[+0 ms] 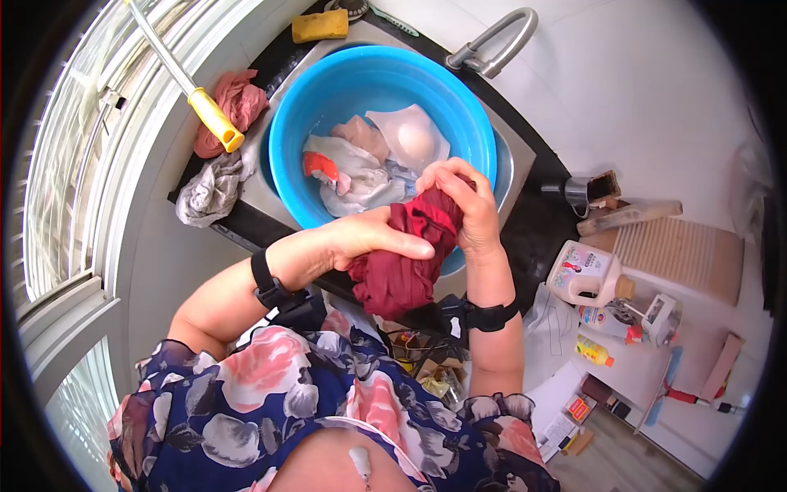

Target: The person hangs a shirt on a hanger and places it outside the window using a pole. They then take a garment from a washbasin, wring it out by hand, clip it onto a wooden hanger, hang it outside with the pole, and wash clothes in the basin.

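Observation:
A bunched dark red cloth garment (402, 271) is gripped between both my hands, over the near rim of a blue basin (287, 164). My left hand (373, 239) wraps its near side, thumb laid across the front. On the far right side, my right hand (467, 201) curls its fingers over the top of the bundle. Inside the basin, in water, lie a pale bra cup (410, 139), a white cloth (361, 184) with a red patch, and a beige cloth (361, 135). Folds hide some of my fingertips.
The basin sits in a metal sink below a curved faucet (500, 49). A yellow sponge (320, 26) lies behind. Left are a pink cloth (234, 111), a grey cloth (211, 190) and a yellow-handled pole (215, 119). Right stand a detergent jug (582, 272) and a washboard (689, 254).

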A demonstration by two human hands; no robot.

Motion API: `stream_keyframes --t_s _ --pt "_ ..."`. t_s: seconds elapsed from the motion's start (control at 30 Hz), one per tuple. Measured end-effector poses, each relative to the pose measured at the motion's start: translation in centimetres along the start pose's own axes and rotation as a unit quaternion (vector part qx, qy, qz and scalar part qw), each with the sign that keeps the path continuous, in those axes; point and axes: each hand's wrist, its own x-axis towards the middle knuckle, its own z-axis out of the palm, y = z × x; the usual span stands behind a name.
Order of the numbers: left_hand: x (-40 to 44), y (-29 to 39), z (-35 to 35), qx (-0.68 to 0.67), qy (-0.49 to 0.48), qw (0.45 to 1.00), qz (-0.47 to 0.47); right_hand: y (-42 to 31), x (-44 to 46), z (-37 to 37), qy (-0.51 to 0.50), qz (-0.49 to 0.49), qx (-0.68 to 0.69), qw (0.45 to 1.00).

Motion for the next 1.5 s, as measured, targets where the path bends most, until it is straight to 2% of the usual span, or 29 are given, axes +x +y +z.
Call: stream_keyframes --t_s 0.03,0.1,0.17,0.23,0.3,0.37,0.43,0.5,0.53,0.57,0.63,0.67,0.73,0.77,0.83,0.87,0.93,0.97,1.0,1.03,1.07,1.13,1.17,1.23,1.3,1.37,1.47,1.5 --pt "0.3 0.1 0.1 0.076 0.044 0.996 0.005 0.3 0.4 0.1 -0.002 0.003 0.001 1.0" --pt "0.6 0.1 -0.1 0.104 0.084 0.991 -0.005 1.2 1.5 0.0 0.011 0.055 -0.057 0.997" --pt "1.3 -0.2 -0.9 0.134 0.124 0.983 -0.015 2.5 2.6 -0.1 0.015 0.048 -0.076 0.996" --pt "2.1 -0.9 -2.0 0.156 0.157 0.975 -0.016 3.5 3.6 -0.3 0.005 0.054 -0.238 0.97" --pt "2.7 -1.5 -3.0 0.168 0.173 0.971 0.006 4.7 4.6 -0.2 -0.003 0.034 -0.273 0.961" --pt "3.9 -2.0 -4.5 0.227 0.209 0.951 0.01 5.6 5.7 0.0 0.006 0.011 -0.392 0.92" --pt "4.5 -2.7 -5.2 0.208 0.22 0.953 -0.003 6.8 5.8 0.1 0.024 0.03 -0.427 0.904" --pt "5.4 -3.6 -6.6 0.279 0.29 0.915 -0.016 9.1 6.6 -0.7 0.049 -0.007 -0.469 0.882" --pt "5.7 -4.3 -6.7 0.279 0.312 0.908 0.025 9.2 6.6 -1.0 0.026 0.029 -0.466 0.884" --pt "5.9 -5.0 -6.8 0.228 0.298 0.927 0.017 9.3 6.6 -1.4 0.023 0.027 -0.465 0.885" --pt "5.1 -4.3 -5.7 0.082 0.212 0.973 0.031 8.6 6.1 -1.9 0.054 0.041 -0.295 0.953" --pt "4.3 -3.4 -5.7 0.055 0.171 0.983 0.03 7.4 5.2 -2.0 0.078 0.047 -0.29 0.953" --pt "2.0 -1.1 -5.7 0.023 0.148 0.989 0.022 4.2 3.3 -1.6 0.106 -0.008 -0.23 0.967" --pt "1.0 0.0 -6.0 -0.011 0.128 0.992 0.013 1.5 2.2 -0.5 0.126 -0.034 -0.259 0.957" --pt "-0.2 1.1 -6.5 -0.014 0.16 0.982 0.103 -1.7 0.7 0.1 0.148 -0.104 -0.168 0.969" --pt "-0.6 1.6 -7.0 -0.014 0.185 0.977 0.104 -2.0 0.4 -0.6 0.16 -0.11 -0.169 0.966" --pt "-0.6 2.2 -7.9 -0.02 0.234 0.966 0.105 -1.1 0.6 -2.4 0.043 -0.181 0.065 0.98" --pt "-0.7 2.3 -8.4 -0.03 0.244 0.965 0.093 1.6 1.9 -3.0 -0.026 -0.136 0.211 0.968" --pt "-0.6 2.2 -8.7 -0.049 0.247 0.966 0.061 4.8 2.6 -3.9 0.027 -0.042 -0.149 0.988" --pt "-0.6 1.8 -8.5 -0.044 0.243 0.967 0.058 6.8 2.8 -4.4 0.077 0.061 -0.485 0.869" --pt "-0.7 1.4 -8.1 -0.045 0.231 0.969 0.079 7.1 2.0 -3.9 0.085 0.056 -0.483 0.87" --pt "-0.9 1.0 -7.4 -0.039 0.202 0.974 0.094 7.0 -0.6 -2.4 0.203 -0.095 -0.434 0.873" --pt "-1.5 0.6 -6.8 -0.036 0.205 0.974 0.087 5.9 -2.2 -2.3 0.189 0.051 -0.268 0.943" --pt "-1.9 0.0 -5.1 -0.043 0.172 0.977 0.118 3.1 -6.2 0.4 0.038 0.07 -0.192 0.978" --pt "-2.9 -0.3 -3.4 -0.038 0.151 0.979 0.13 2.4 -8.9 3.2 -0.017 0.093 -0.193 0.977" --pt "-4.1 -0.9 -2.0 -0.029 0.107 0.982 0.154 3.8 -10.5 4.6 0.055 0.025 -0.228 0.972" --pt "-6.8 -1.7 0.7 0.0 0.091 0.984 0.154 4.3 -12.7 4.9 0.061 -0.025 -0.169 0.983" --pt "-7.7 -2.3 1.4 0.018 0.084 0.984 0.158 4.3 -13.5 5.0 0.046 -0.086 -0.152 0.984"
